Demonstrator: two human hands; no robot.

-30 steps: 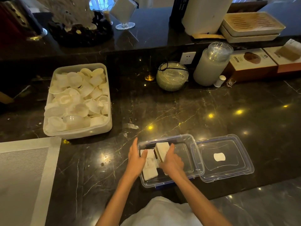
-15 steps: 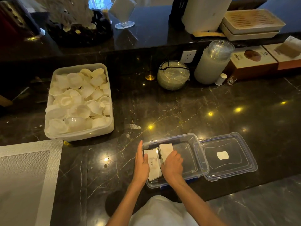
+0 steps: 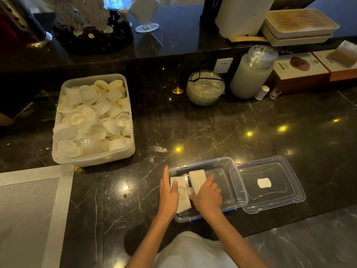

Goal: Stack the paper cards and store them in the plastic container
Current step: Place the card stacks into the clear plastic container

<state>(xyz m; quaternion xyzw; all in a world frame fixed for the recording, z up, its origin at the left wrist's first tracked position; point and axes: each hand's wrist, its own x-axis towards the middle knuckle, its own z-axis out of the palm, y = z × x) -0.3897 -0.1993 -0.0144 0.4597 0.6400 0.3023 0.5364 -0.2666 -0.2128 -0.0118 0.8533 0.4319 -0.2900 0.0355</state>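
Note:
A clear plastic container [image 3: 229, 172] stands open near the counter's front edge, with its clear lid [image 3: 270, 183] lying beside it on the right. In the container's left half lies a flat stack of white paper cards [image 3: 183, 198], and a second stack [image 3: 197, 177] leans tilted next to it. My left hand [image 3: 167, 196] is flat against the container's outer left wall, its thumb over the rim on the flat stack. My right hand [image 3: 209, 197] rests on the tilted stack with curled fingers and hides its lower part.
A large white tub [image 3: 92, 157] full of white shells or cups sits at the left. A grey placemat [image 3: 29, 209] covers the near left corner. A glass bowl [image 3: 205, 88], a frosted jar [image 3: 251, 74] and boxes [image 3: 297, 70] line the back wall.
My left thumb has come down onto the flat stack. My right hand has pressed the tilted stack lower and closer to the left one. The container stays in place.

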